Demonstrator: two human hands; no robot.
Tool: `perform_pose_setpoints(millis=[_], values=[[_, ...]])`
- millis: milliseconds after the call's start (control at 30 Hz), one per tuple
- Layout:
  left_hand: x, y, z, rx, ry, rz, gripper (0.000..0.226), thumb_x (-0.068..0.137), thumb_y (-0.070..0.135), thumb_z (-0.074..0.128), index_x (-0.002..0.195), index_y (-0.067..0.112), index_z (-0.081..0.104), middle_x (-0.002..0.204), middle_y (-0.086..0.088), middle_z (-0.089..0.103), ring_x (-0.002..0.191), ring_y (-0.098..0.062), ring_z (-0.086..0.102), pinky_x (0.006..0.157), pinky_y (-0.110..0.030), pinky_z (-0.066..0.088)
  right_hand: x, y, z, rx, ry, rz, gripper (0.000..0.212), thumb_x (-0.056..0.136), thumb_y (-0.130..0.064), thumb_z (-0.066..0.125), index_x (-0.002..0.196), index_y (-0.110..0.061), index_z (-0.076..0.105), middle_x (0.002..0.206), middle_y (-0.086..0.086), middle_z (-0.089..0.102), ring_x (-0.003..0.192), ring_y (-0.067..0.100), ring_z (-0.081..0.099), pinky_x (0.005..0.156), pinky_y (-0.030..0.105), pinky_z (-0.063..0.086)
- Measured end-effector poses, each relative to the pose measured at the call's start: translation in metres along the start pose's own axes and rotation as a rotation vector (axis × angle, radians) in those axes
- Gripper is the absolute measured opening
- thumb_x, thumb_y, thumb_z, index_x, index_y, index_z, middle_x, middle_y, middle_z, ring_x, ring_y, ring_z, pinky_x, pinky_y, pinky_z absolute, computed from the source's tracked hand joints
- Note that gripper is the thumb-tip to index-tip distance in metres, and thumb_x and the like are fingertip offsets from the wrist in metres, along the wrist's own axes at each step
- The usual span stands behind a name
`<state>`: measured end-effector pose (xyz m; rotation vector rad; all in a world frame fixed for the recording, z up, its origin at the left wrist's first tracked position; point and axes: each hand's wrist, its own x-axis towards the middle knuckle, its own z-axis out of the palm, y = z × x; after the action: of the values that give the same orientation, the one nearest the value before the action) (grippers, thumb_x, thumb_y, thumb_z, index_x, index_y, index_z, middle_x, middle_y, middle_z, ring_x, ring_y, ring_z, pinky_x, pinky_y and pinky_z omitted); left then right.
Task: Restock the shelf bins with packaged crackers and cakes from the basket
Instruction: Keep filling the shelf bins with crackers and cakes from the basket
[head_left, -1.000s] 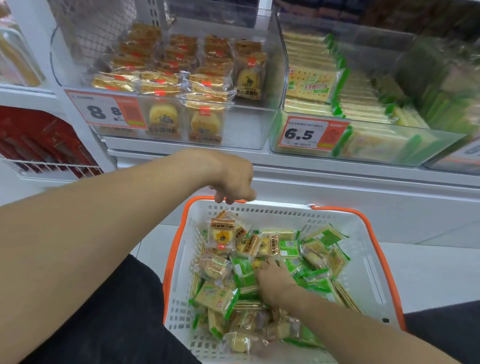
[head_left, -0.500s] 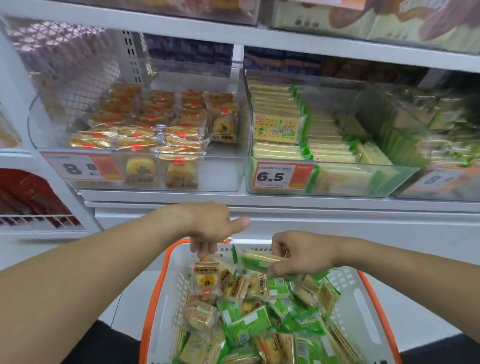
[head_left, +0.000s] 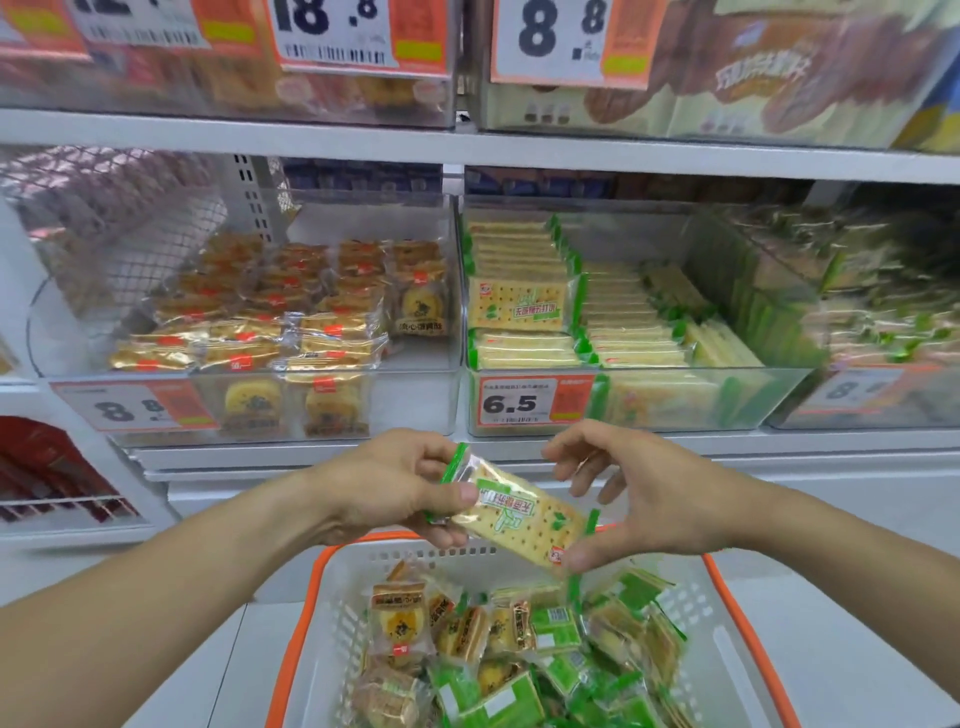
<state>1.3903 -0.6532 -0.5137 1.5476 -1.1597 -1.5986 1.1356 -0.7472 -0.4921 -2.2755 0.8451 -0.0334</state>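
A green-edged cracker pack (head_left: 524, 514) hangs in the air above the basket, held at both ends. My left hand (head_left: 400, 486) grips its upper left end, thumb on top. At the lower right corner, the thumb of my right hand (head_left: 639, 499) meets the pack while the other fingers spread loosely above it. Below, the white basket with orange rim (head_left: 332, 613) holds several cracker packs and cake packs (head_left: 397, 621). On the shelf, a clear cracker bin (head_left: 623, 400) priced 6.5 sits right of a clear cake bin (head_left: 405, 400) priced 8.8.
Another clear bin (head_left: 872, 400) with green packs stands at the far right. An upper shelf (head_left: 467, 140) carries more bins with price tags. Red packages (head_left: 47, 467) lie on a wire rack at the lower left. White floor surrounds the basket.
The view has tilted up toward the shelves. Both hands rose from the basket; the right brought up a cracker pack, and the left let go of a cake pack and took the cracker's end.
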Motion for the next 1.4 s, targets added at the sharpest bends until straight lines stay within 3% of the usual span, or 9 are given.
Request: perform_pose_setpoints(millis=[233, 400, 533, 633, 733, 867, 1100, 1267, 1400], values=[[-0.003, 0.009, 0.005, 0.061, -0.055, 0.100, 0.028, 0.095, 0.006, 0.063, 0.122, 0.002, 0.057, 0.111, -0.017, 0.073, 0.086, -0.030, 0.070, 0.066, -0.030, 0.060, -0.006, 0.009, -0.021, 0.225, -0.057, 0.034, 0.066, 0.069, -0.025, 0.092, 0.124, -0.030, 0.057, 0.112, -0.004, 0.070, 0.094, 0.015, 0.071, 0.085, 0.035, 0.060], [-0.002, 0.016, 0.009, 0.040, -0.087, 0.095, 0.026, 0.092, 0.001, 0.066, 0.116, 0.000, 0.055, 0.109, -0.018, 0.073, 0.090, -0.033, 0.071, 0.082, -0.041, 0.059, -0.006, 0.007, -0.024, 0.416, -0.051, 0.110, 0.040, 0.076, -0.006, 0.085, 0.111, -0.010, 0.064, 0.085, 0.009, 0.072, 0.076, 0.021, 0.072, 0.066, 0.025, 0.056], [-0.008, 0.023, 0.013, 0.172, -0.218, 0.055, 0.046, 0.078, 0.029, 0.080, 0.111, 0.004, 0.062, 0.104, -0.011, 0.074, 0.094, -0.017, 0.069, 0.091, -0.040, 0.053, -0.002, -0.001, -0.027, 0.708, 0.214, 0.075, 0.051, 0.063, -0.008, 0.084, 0.108, -0.002, 0.061, 0.091, 0.025, 0.072, 0.080, 0.030, 0.071, 0.071, 0.036, 0.060], [-0.007, 0.026, 0.026, 0.193, -0.120, 0.121, 0.058, 0.067, 0.045, 0.083, 0.111, 0.011, 0.067, 0.098, -0.003, 0.072, 0.090, -0.013, 0.067, 0.086, -0.040, 0.054, 0.001, -0.012, -0.022, 0.797, 0.263, 0.009, 0.049, 0.057, -0.008, 0.084, 0.100, -0.004, 0.059, 0.084, 0.018, 0.074, 0.077, 0.025, 0.071, 0.072, 0.037, 0.058], [-0.006, 0.031, 0.036, 0.138, -0.005, 0.225, 0.046, 0.074, 0.035, 0.088, 0.107, 0.008, 0.068, 0.098, -0.018, 0.070, 0.084, -0.026, 0.069, 0.080, -0.046, 0.055, 0.004, -0.018, -0.016, 0.850, 0.335, -0.034, 0.051, 0.053, -0.013, 0.087, 0.094, -0.004, 0.059, 0.079, 0.015, 0.075, 0.071, 0.022, 0.072, 0.066, 0.032, 0.059], [-0.006, 0.035, 0.040, -0.072, 0.032, 0.261, 0.046, 0.075, 0.020, 0.077, 0.114, 0.000, 0.064, 0.104, -0.022, 0.074, 0.098, -0.042, 0.071, 0.086, -0.050, 0.058, 0.009, -0.017, -0.011, 1.087, 0.381, -0.069, 0.080, 0.037, -0.029, 0.103, 0.102, -0.006, 0.061, 0.091, 0.015, 0.074, 0.082, 0.025, 0.073, 0.069, 0.033, 0.061], [-0.004, 0.037, 0.042, -0.297, 0.105, 0.283, 0.054, 0.070, 0.009, 0.077, 0.120, 0.000, 0.060, 0.108, -0.018, 0.075, 0.101, -0.036, 0.072, 0.085, -0.044, 0.061, 0.001, -0.012, -0.014, 0.800, 0.225, -0.078, 0.048, 0.067, 0.001, 0.088, 0.109, 0.002, 0.064, 0.109, 0.022, 0.072, 0.095, 0.030, 0.070, 0.084, 0.036, 0.060], [-0.003, 0.039, 0.040, -0.256, 0.247, 0.321, 0.036, 0.080, 0.013, 0.080, 0.112, 0.004, 0.066, 0.104, -0.018, 0.074, 0.097, -0.031, 0.073, 0.086, -0.048, 0.060, 0.002, -0.019, -0.031, 0.665, 0.424, -0.092, 0.045, 0.067, -0.013, 0.083, 0.109, -0.008, 0.068, 0.094, 0.010, 0.077, 0.090, 0.026, 0.073, 0.082, 0.036, 0.061], [0.003, 0.035, 0.031, -0.156, 0.400, 0.275, 0.015, 0.090, 0.009, 0.071, 0.104, 0.007, 0.069, 0.102, -0.018, 0.074, 0.093, -0.027, 0.074, 0.084, -0.047, 0.061, 0.013, -0.024, -0.073, 0.252, 0.644, -0.121, 0.033, 0.076, -0.012, 0.085, 0.103, -0.020, 0.067, 0.090, -0.003, 0.077, 0.089, 0.011, 0.073, 0.079, 0.031, 0.060]])
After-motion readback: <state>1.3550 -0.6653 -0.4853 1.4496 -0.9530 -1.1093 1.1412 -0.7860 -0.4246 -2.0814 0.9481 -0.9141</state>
